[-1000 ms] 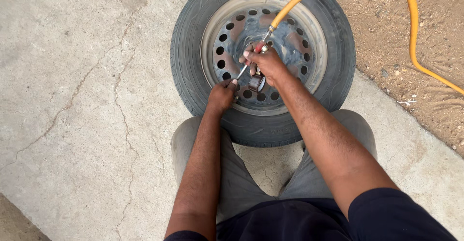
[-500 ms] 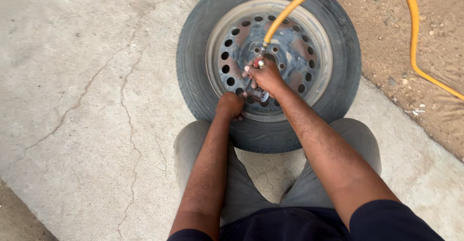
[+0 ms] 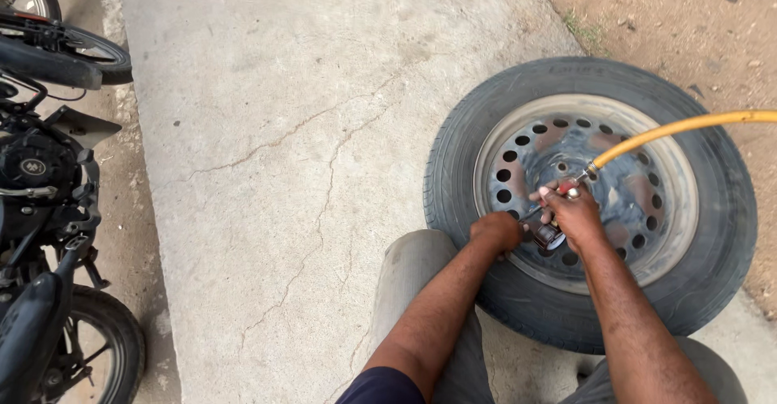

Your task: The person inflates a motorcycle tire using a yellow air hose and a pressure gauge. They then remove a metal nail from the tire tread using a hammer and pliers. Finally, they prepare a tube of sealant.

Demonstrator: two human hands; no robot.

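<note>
The wheel [image 3: 591, 202] lies flat on the concrete w/ the right hand [image 3: 576, 218] closed round the metal chuck [image 3: 550, 230] at the end of the yellow hose [image 3: 672, 133], pressed down near the rim's inner edge; the left hand [image 3: 495, 232] is curled shut at the rim beside it, though what it pinches is hidden. To do this well, keep the chuck square on the valve, steady w/ the left, and don't let the hose tug sideways.
</note>
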